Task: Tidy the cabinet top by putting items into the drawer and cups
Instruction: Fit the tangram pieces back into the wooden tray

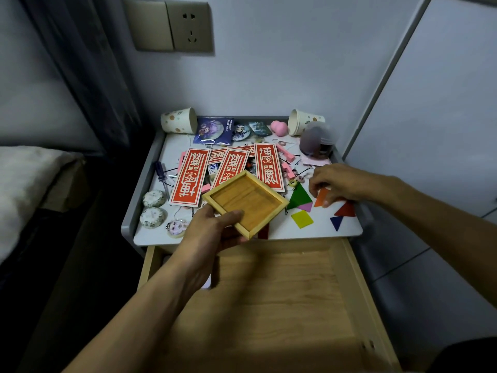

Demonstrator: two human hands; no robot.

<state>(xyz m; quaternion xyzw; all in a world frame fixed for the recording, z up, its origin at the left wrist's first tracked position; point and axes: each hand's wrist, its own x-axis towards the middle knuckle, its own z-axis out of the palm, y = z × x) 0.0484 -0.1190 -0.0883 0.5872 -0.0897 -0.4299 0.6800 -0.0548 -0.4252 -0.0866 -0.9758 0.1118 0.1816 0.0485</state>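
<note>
– Pulled-out pale wooden drawer [282, 305] nearest us, both forearms reaching over it. What has each hand got?

– Left hand [212, 232] grips the shallow square wooden tray [246, 203] by its near-left side, thumb over the rim and fingers underneath. It's held in the air above the near edge of the white cabinet top [347, 230]. Right hand [336, 184] is curled down at the right side, fingertips pinching a flat orange puzzle piece [321, 197] that looks to be still on the surface.

– How will the tray handle?

– Light and stiff, I'd judge, so one hand on a rim is enough. The smooth coloured pieces look thin and a bit slippery; better to catch an edge or slide them than to press from above.

– Which way does the tray point?

– Open face up, tilted slightly toward us. It's square, so it has no long axis, and it's turned diamond-wise: one corner points far, the opposite one points near.

– And the orange piece?

– Fingers hide part of it, so I can't tell its orientation. It lies between the green triangle [298, 197] and the red triangle [345, 210].
</note>
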